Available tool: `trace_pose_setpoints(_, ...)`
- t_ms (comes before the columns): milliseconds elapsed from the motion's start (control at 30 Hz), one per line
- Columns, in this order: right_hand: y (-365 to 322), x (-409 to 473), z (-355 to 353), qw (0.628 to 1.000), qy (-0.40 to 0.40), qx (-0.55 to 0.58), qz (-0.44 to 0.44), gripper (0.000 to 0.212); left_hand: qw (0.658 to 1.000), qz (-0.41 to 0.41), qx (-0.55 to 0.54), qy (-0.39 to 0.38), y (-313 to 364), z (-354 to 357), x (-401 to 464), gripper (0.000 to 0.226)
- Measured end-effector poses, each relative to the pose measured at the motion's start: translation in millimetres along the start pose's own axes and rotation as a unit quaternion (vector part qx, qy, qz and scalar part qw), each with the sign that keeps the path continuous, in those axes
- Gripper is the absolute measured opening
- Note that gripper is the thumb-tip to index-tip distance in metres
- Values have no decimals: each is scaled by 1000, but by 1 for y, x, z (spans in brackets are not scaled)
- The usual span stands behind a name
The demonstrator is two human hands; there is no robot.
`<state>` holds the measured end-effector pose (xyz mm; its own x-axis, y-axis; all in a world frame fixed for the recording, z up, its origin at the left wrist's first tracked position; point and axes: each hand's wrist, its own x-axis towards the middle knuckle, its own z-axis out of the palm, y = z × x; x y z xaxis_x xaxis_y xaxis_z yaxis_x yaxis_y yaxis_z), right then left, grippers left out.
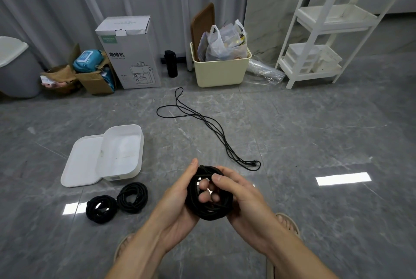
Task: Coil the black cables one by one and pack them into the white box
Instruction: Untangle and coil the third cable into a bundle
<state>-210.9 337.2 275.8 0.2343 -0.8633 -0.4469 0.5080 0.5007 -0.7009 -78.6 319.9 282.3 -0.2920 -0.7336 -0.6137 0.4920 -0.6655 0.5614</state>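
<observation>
Black loose cable [209, 128] sprawls on floor beyond white box [121, 150].

White box [126, 143] open-topped; two coils [117, 203] just before it.

The open box [122, 155] sits on the floor [315, 143], its lid [81, 161] left, two coiled cables [117, 203] before it, a loose cable [209, 125] to its right.

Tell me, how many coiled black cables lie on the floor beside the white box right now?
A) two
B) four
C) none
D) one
A: two coiled cables lie on the floor near the white box; a third coil is held in the hands, and one uncoiled cable lies farther off.
</observation>
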Motion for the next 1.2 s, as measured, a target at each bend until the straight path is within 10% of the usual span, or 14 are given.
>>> trace_pose_setpoints(167,-10,-3,-3,980,-80,76,167,21,985,7,161,58,1,-5,-2,58)
trace_pose_setpoints(333,-7,-4,-2,986,-62,7,156,20,962,38,262,71,1,-7,-3,44)
trace_pose_setpoints(533,-6,-2,-5,986,-70,-102,110,18,973,35,221,55,3,-10,-1,41)
trace_pose_setpoints(767,-4,-2,5,997,-44,35,59,24,993,53,102,20,8,-1,-3,44)
trace_pose_setpoints(1200,-8,-11,10,992,-32,-92,77,28,971,43,231,36,3,3,-8,37)
